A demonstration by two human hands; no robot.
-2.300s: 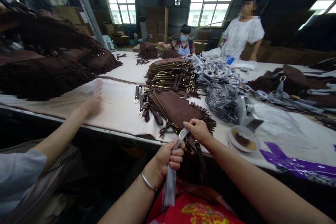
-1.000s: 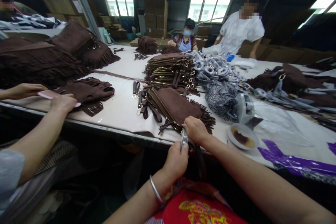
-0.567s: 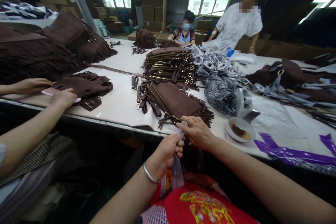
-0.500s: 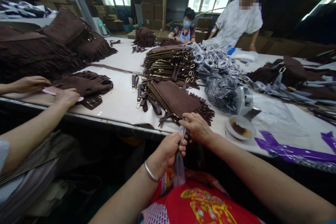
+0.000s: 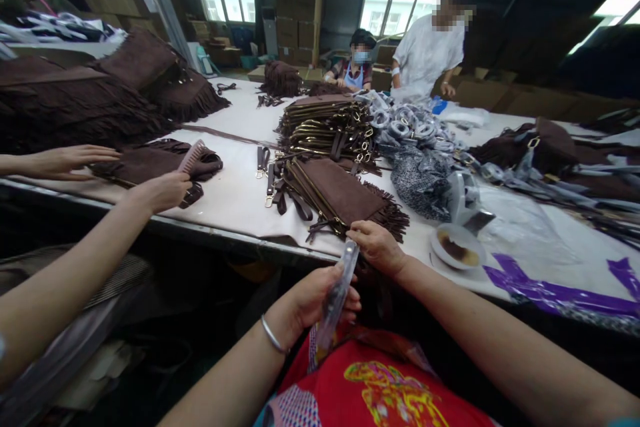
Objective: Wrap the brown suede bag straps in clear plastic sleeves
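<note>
At the table's front edge, my left hand [image 5: 320, 297] is closed around a plastic-wrapped strap [image 5: 340, 293], which slants down toward my lap. My right hand [image 5: 375, 245] pinches near the strap's upper end, beside the corner of a brown fringed bag [image 5: 345, 190]; its fingertips hide what exactly they grip. That bag lies on top of a few others with gold zips. Left of it are short brown wrist straps [image 5: 270, 190] with gold clips.
A taller stack of brown bags [image 5: 320, 123] stands behind, with wrapped straps [image 5: 405, 120] beside it. A bowl of brown stuff [image 5: 457, 245] and purple tape [image 5: 520, 277] lie right. At left, a co-worker's hand [image 5: 163, 192] holds a comb [image 5: 191, 157] over a fringed bag.
My left hand has lowered slightly and its grip has loosened, showing more of the wrapped strap. My right hand stays near the bag corner. The co-worker's comb has risen and turned upright.
</note>
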